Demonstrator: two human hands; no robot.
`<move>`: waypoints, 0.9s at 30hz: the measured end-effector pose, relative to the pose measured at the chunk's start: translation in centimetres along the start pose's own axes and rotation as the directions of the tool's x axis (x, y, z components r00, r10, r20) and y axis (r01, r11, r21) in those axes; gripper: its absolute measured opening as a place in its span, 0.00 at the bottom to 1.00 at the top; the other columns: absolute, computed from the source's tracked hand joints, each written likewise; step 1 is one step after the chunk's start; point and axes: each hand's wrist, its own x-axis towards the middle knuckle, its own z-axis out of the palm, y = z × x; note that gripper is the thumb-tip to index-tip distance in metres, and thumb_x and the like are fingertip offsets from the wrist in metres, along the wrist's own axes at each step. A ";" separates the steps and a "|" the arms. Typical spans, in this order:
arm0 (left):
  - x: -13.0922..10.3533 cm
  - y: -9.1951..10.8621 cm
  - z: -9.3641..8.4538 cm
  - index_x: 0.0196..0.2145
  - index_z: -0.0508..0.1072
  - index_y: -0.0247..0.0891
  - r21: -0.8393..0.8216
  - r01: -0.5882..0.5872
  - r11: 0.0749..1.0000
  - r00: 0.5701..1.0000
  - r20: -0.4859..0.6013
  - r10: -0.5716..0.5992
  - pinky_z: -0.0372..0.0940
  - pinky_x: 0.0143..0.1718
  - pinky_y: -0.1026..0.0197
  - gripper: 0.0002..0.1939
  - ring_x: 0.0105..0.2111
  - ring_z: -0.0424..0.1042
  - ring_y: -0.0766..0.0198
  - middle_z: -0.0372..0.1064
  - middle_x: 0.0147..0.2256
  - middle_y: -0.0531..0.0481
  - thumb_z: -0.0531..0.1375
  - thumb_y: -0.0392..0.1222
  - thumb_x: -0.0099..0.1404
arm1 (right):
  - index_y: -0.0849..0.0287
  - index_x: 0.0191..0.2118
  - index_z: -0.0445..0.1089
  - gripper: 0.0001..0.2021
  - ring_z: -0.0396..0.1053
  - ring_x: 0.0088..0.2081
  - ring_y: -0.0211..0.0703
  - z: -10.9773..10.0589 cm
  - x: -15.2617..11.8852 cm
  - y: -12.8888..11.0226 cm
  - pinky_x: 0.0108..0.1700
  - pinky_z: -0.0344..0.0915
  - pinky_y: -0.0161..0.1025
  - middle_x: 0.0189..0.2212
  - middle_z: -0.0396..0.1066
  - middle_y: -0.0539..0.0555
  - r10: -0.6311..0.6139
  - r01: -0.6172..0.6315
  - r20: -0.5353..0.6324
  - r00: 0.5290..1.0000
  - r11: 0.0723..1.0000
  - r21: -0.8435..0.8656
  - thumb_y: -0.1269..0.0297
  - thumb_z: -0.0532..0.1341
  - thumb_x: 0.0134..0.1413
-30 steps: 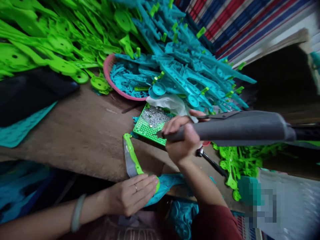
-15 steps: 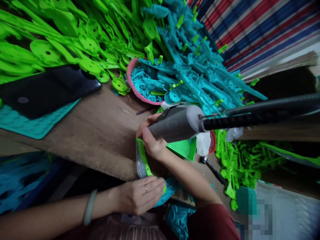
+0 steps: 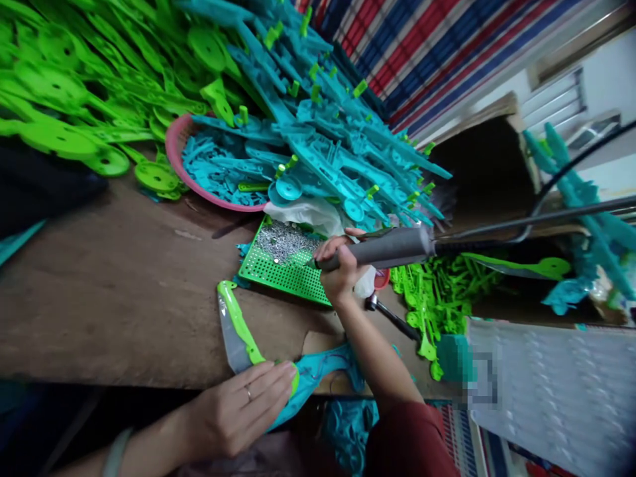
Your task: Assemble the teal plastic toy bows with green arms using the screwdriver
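My left hand [image 3: 248, 404] lies flat over the joint of a green and teal plastic piece [image 3: 318, 371] at the table's front edge, fingers pressed together on it. From under it a green strip with a clear blade [image 3: 236, 331] sticks out to the upper left. My right hand [image 3: 340, 268] is wrapped round a grey power screwdriver [image 3: 392, 248], whose tip points left over a green perforated tray [image 3: 283, 275]. Small silver screws [image 3: 285, 240] are heaped in that tray.
A pink basin [image 3: 179, 159] of teal parts stands behind the tray, beside piled teal parts [image 3: 328, 152] and green parts [image 3: 54, 86]. A black-handled tool [image 3: 395, 321] lies right of my right forearm. Cardboard boxes [image 3: 517, 146] are at the right.
My right hand has moved with the screwdriver away from the plastic piece toward the screw tray. My left hand stays on the piece. The view has shifted to the right.
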 end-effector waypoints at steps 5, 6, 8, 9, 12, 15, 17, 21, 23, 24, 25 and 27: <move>0.0 0.0 0.0 0.52 0.76 0.25 -0.042 -0.005 0.999 0.999 0.033 0.006 0.66 0.63 0.50 0.23 0.59 0.71 0.50 0.72 0.58 0.35 0.45 0.29 0.71 | 0.52 0.37 0.62 0.11 0.60 0.16 0.36 -0.7 -0.5 1.5 0.21 0.64 0.36 0.16 0.59 0.39 0.050 -0.050 0.003 0.999 0.999 0.017 0.55 0.62 0.51; -0.1 0.0 0.0 0.52 0.76 0.25 -0.047 -0.003 0.999 0.999 0.041 0.005 0.66 0.62 0.51 0.23 0.59 0.71 0.50 0.71 0.58 0.35 0.45 0.29 0.71 | 0.52 0.37 0.62 0.11 0.60 0.16 0.35 -0.7 -0.6 1.5 0.21 0.63 0.36 0.16 0.59 0.40 0.053 -0.053 0.007 0.999 0.998 0.030 0.55 0.62 0.50; -0.1 0.0 -0.1 0.53 0.76 0.25 -0.053 0.003 0.999 0.998 0.057 0.000 0.67 0.61 0.51 0.22 0.59 0.71 0.50 0.71 0.59 0.35 0.45 0.29 0.72 | 0.52 0.37 0.62 0.11 0.60 0.16 0.35 -0.7 -0.6 1.6 0.21 0.63 0.36 0.16 0.60 0.40 0.065 -0.065 0.003 0.998 0.997 0.037 0.56 0.62 0.50; -0.1 0.1 -0.1 0.53 0.76 0.25 -0.055 0.001 0.998 0.998 0.062 0.002 0.68 0.61 0.51 0.22 0.59 0.71 0.51 0.71 0.58 0.35 0.45 0.29 0.72 | 0.52 0.38 0.62 0.12 0.60 0.16 0.35 -0.7 -0.5 1.7 0.21 0.63 0.36 0.16 0.60 0.40 0.071 -0.071 -0.007 0.997 0.997 0.030 0.56 0.62 0.50; -0.1 0.1 -0.2 0.53 0.76 0.26 -0.052 0.004 0.999 0.998 0.068 -0.001 0.68 0.61 0.52 0.23 0.59 0.71 0.51 0.72 0.58 0.37 0.45 0.29 0.72 | 0.53 0.40 0.62 0.13 0.61 0.17 0.35 -0.7 -0.1 1.7 0.22 0.63 0.36 0.16 0.60 0.39 0.083 -0.083 -0.032 0.996 0.997 0.008 0.56 0.62 0.52; 0.0 0.1 -0.2 0.53 0.76 0.26 -0.038 0.011 0.999 0.998 0.057 -0.009 0.68 0.61 0.51 0.22 0.58 0.72 0.52 0.73 0.57 0.37 0.46 0.30 0.73 | 0.52 0.43 0.63 0.11 0.62 0.18 0.35 -0.2 -0.2 0.2 0.23 0.64 0.35 0.17 0.59 0.40 0.041 -0.040 -0.034 0.999 0.999 0.024 0.60 0.61 0.54; 0.0 0.0 -0.2 0.53 0.76 0.26 -0.034 0.001 0.999 0.999 0.049 0.000 0.68 0.61 0.51 0.20 0.57 0.73 0.52 0.73 0.56 0.36 0.48 0.31 0.72 | 0.50 0.44 0.63 0.10 0.61 0.18 0.34 0.4 -1.5 -2.0 0.23 0.65 0.33 0.18 0.58 0.39 0.009 -0.010 0.009 1.000 0.998 0.063 0.60 0.59 0.57; 0.1 0.0 -0.1 0.49 0.77 0.27 -0.096 0.018 0.995 1.000 0.002 -0.018 0.66 0.62 0.51 0.15 0.57 0.73 0.53 0.75 0.54 0.36 0.54 0.33 0.71 | 0.47 0.52 0.60 0.14 0.63 0.20 0.36 1.8 -6.2 -7.0 0.22 0.67 0.34 0.20 0.59 0.40 0.034 -0.100 0.338 0.940 0.978 0.181 0.59 0.58 0.61; 0.2 0.0 -0.1 0.45 0.78 0.31 -0.135 0.056 0.989 0.997 -0.048 -0.063 0.64 0.64 0.52 0.11 0.56 0.73 0.56 0.77 0.51 0.40 0.57 0.34 0.70 | 0.47 0.55 0.57 0.18 0.64 0.20 0.36 2.2 -8.5 -8.3 0.23 0.68 0.35 0.21 0.60 0.40 0.066 -0.164 0.443 0.894 0.969 0.186 0.60 0.59 0.61; 0.2 0.0 -0.1 0.43 0.79 0.33 -0.141 0.070 0.988 0.995 -0.064 -0.080 0.62 0.65 0.52 0.10 0.56 0.73 0.57 0.78 0.49 0.42 0.58 0.34 0.69 | 0.47 0.56 0.57 0.19 0.64 0.20 0.35 2.2 -9.4 -8.5 0.23 0.68 0.35 0.22 0.60 0.40 0.078 -0.180 0.463 0.883 0.967 0.179 0.60 0.59 0.61; 0.1 0.0 -0.1 0.42 0.79 0.34 -0.134 0.076 0.988 0.994 -0.072 -0.086 0.62 0.66 0.53 0.09 0.56 0.73 0.57 0.78 0.48 0.43 0.59 0.33 0.68 | 0.46 0.56 0.57 0.19 0.64 0.20 0.35 2.3 -10.1 -8.4 0.23 0.68 0.35 0.22 0.60 0.40 0.086 -0.187 0.480 0.873 0.968 0.166 0.61 0.59 0.61; -0.2 0.2 0.1 0.42 0.78 0.36 -0.098 0.056 0.994 0.998 -0.033 -0.059 0.62 0.65 0.54 0.08 0.55 0.72 0.58 0.78 0.49 0.45 0.60 0.34 0.68 | 0.46 0.56 0.57 0.20 0.65 0.20 0.35 2.3 -11.1 -7.5 0.23 0.68 0.35 0.22 0.61 0.40 0.084 -0.174 0.509 0.857 0.976 0.131 0.62 0.60 0.60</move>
